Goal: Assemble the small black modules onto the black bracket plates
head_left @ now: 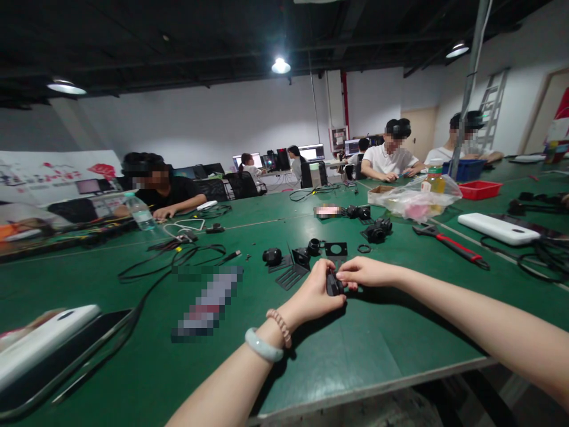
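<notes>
My left hand (316,292) is closed around a small black part (334,284) above the green table. The fingertips of my right hand (363,273) pinch that part from its right side. Fingers cover much of it, so I cannot make out its exact kind. Just beyond my hands lie black slotted brackets (288,276), one upright black plate with a round hole (335,249), and round black fittings (272,256). A black ring (364,249) lies to their right. A beaded bracelet (280,327) and a pale bangle (264,345) circle my left wrist.
An adjustable wrench (453,243) with red-black handles lies at right, near a white power bank (498,229). Black cables (173,261) and a blurred-out flat object (208,302) lie left. A plastic bag (413,201) and red tray (480,190) stand farther back. Several people sit around.
</notes>
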{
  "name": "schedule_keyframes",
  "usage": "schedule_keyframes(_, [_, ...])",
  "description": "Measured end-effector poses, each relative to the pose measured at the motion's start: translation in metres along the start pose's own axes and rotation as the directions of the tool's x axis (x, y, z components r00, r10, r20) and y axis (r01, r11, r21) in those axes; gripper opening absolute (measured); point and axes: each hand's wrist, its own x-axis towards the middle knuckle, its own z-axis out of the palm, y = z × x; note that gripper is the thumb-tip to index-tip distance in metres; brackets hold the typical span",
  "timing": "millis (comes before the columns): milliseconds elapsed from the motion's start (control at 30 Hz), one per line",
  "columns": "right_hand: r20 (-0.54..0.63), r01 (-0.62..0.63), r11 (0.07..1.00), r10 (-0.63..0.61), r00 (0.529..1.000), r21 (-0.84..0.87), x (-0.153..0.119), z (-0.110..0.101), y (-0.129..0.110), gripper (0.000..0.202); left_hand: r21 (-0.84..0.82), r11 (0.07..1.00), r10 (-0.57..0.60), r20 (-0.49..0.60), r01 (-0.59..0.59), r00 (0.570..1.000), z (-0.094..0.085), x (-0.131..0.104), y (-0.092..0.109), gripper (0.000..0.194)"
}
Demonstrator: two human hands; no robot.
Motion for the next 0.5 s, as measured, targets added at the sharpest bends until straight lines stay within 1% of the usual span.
schedule_keyframes(100, [-0.002,0.005,0.999,-0.005,1.0,-0.045,0.0007,0.0002,0.0,0.044,0.01,1.0,0.022,0.0,-0.022,1.0,0.0001,-0.0001,-0.0014,0.042])
schedule_keyframes(233, [-0.01,-0.016,0.998,0.015,1.0,-0.064,-0.0008,-0.0005,-0.0028,0.046,0.032,0.998,0.049,0.004,-0.049,0.999,0.0006,0.0014,-0.0001,0.041])
schedule_keyframes(367, [-0.031,-0.028,0.996,0.026,0.999,-0.09,-0.0032,-0.0014,-0.0018,0.047,0.084,0.996,0.037,-0.002,-0.036,0.999,0.0019,0.0037,0.0026,0.04])
schedule_keyframes(433, [-0.022,-0.029,0.988,0.026,0.999,-0.152,-0.0024,-0.001,-0.0001,0.051,0.088,0.995,0.04,0.0,-0.04,0.999,0.0023,0.0042,0.0031,0.039])
schedule_keyframes(500, [-0.029,-0.005,0.963,-0.003,1.0,-0.268,-0.002,-0.0018,-0.0044,0.055,0.091,0.995,0.05,0.007,-0.05,0.999,0.0024,0.0042,0.0032,0.039])
